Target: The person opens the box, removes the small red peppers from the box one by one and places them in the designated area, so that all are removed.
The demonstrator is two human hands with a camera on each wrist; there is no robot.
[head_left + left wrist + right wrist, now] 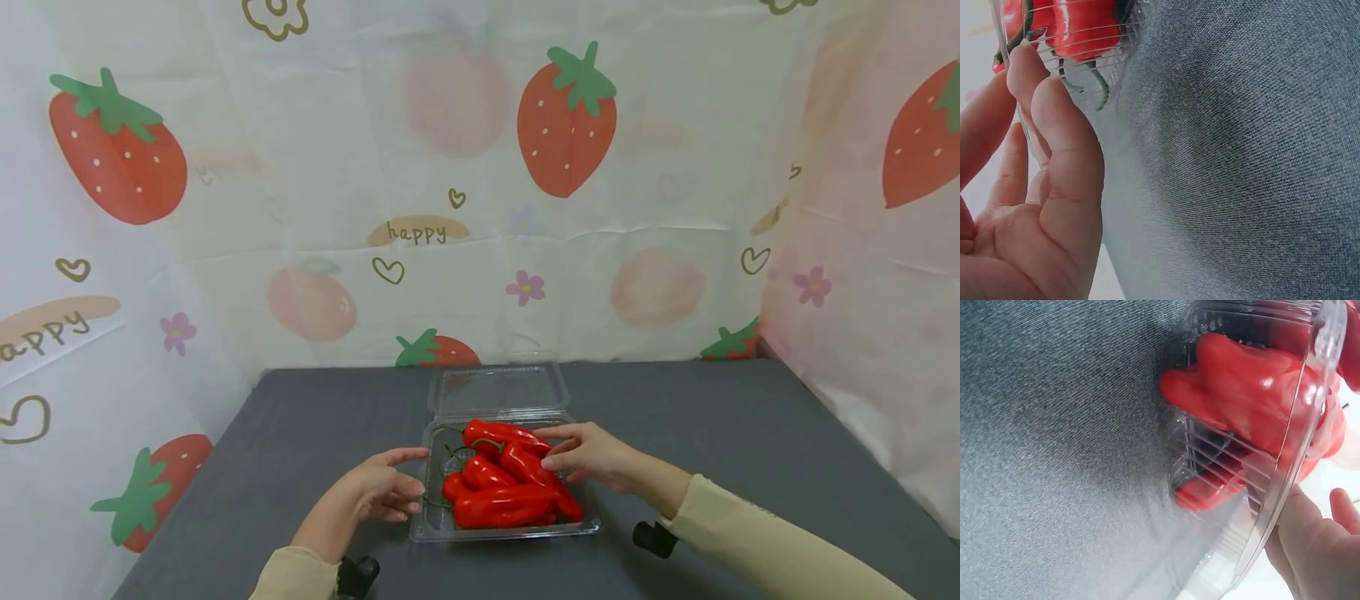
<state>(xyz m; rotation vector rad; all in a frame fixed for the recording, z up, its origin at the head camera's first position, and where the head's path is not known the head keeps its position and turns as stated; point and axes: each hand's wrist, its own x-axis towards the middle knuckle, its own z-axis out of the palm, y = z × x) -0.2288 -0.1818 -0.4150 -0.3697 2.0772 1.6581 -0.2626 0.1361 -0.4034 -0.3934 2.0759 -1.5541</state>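
— where were the red peppers?

— heaped in the clear container, many of their green stems towards its left edge. the container sat on the grey bench, roughly midway between the left and right edges, its lid open towards the bench's far edge.

— and the left hand?

— at the container's left edge, the fingers loose and parted. the left wrist view put the fingertips right at the clear wall; whether they pressed on it, one could not tell.

— what did the right hand hold?

— it lay over the container's right edge. thumb and forefinger stood narrowly apart, about the right end of the farthest pepper; whether they pinched it, one could not tell.

— and around them?

— a printed backdrop with strawberries and hearts rose beyond the bench's far edge. pale sleeves covered both forearms.
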